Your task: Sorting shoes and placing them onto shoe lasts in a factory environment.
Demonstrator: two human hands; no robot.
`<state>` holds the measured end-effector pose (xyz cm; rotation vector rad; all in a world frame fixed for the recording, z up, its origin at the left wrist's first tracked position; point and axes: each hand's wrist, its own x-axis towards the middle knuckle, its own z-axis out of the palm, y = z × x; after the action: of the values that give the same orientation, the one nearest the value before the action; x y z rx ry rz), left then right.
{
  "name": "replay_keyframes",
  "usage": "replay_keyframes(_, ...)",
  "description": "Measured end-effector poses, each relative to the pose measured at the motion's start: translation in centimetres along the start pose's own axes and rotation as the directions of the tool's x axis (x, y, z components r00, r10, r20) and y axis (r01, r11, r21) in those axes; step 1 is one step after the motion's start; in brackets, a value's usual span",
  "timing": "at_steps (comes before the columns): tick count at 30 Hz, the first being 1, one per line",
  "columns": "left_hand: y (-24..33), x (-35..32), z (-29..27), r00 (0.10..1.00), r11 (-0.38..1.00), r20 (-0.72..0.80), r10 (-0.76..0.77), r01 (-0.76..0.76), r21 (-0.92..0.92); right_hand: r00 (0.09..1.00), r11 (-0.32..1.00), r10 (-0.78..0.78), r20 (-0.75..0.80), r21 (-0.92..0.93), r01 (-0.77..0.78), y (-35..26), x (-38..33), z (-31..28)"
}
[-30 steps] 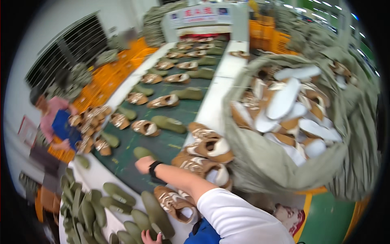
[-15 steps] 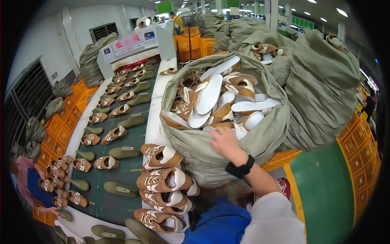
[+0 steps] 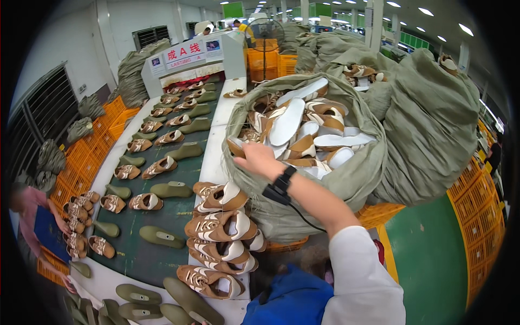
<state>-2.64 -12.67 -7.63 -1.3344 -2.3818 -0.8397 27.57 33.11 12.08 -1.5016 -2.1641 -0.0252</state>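
My right hand (image 3: 258,159), with a black band at the wrist, reaches over the left part of a grey-green sack (image 3: 325,189). Its thumb and fingers are apart, at a brown and white shoe upper (image 3: 234,146); the hand hides part of it, and no firm grip shows. The sack is full of brown shoe uppers with white bottoms (image 3: 287,122). Left of the sack, several brown and white laced shoes (image 3: 221,226) are stacked on the white ledge. At the lower edge a small skin-toned patch beside the green shoe lasts (image 3: 192,300) may be my left hand; its fingers cannot be made out.
A dark green conveyor belt (image 3: 168,216) carries rows of shoes and lasts. Across it, a co-worker (image 3: 32,216) stands by more shoes. Orange crates (image 3: 471,233) line the right; another full sack (image 3: 428,130) stands beside mine. A fan (image 3: 264,35) is behind.
My right hand has moved left across the sack, from its front edge to the shoe upper at its left side. The view has shifted slightly.
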Motion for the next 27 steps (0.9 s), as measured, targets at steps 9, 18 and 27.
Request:
replay_keyframes(9,0.1,0.1,-1.4,0.978,0.988,0.156,-0.136,0.146,-0.057,0.916,0.868,0.143,-0.374,0.491,0.065,6.6,4.7,-5.6)
replay_keyframes(18,6.1,12.1,-2.4,0.972,0.976,0.217,0.094,-0.133,0.171,0.906,-0.377,0.390,-0.165,0.869,0.321,12.6,3.8,-12.8)
replay_keyframes(27,21.4,21.5,-2.7,0.807,0.631,-0.068,0.587,-0.508,-0.586,0.957,-0.602,-0.040,0.286,0.758,-0.252,1.9,1.7,-4.6)
